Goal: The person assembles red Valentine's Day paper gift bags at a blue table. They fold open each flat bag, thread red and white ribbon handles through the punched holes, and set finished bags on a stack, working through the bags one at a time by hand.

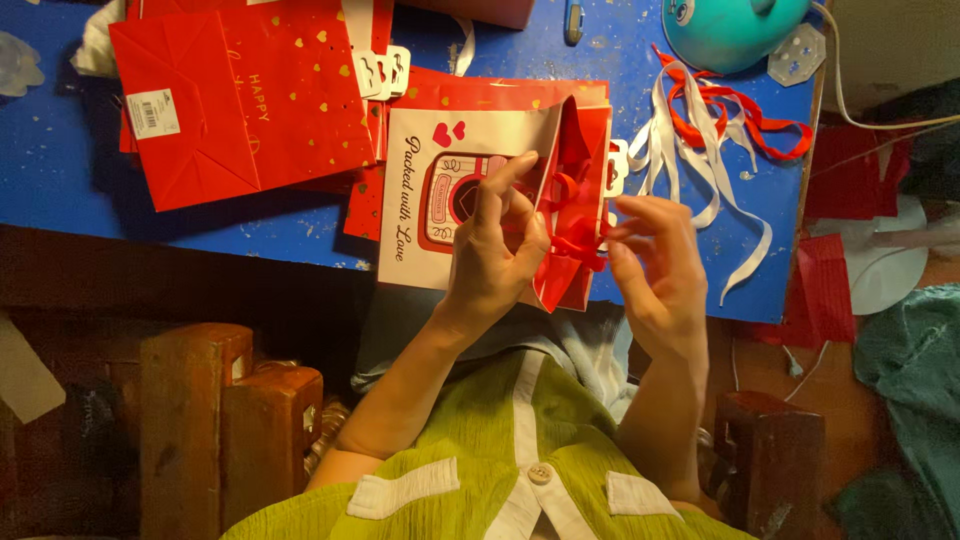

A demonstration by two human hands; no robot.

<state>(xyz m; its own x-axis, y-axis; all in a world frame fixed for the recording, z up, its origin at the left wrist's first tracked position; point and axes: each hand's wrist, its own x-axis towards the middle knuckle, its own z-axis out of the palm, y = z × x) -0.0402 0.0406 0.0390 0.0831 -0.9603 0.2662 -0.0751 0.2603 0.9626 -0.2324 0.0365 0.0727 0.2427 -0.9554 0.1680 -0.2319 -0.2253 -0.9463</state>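
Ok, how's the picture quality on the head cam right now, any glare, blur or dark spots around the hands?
Head view: warm, dim light; the left hand, right hand and red ribbon on the gift bag are lit and fairly sharp. The blue table shows no strong glare. Below the table edge it falls into deep shadow.

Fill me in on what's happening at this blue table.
A person in a green top works on a white-fronted gift bag with red sides, at the near edge of the blue table. The left hand grips the bag's front while the right hand pinches its red ribbon. Red gift bags lie flat behind; loose red and white ribbons lie to the right.
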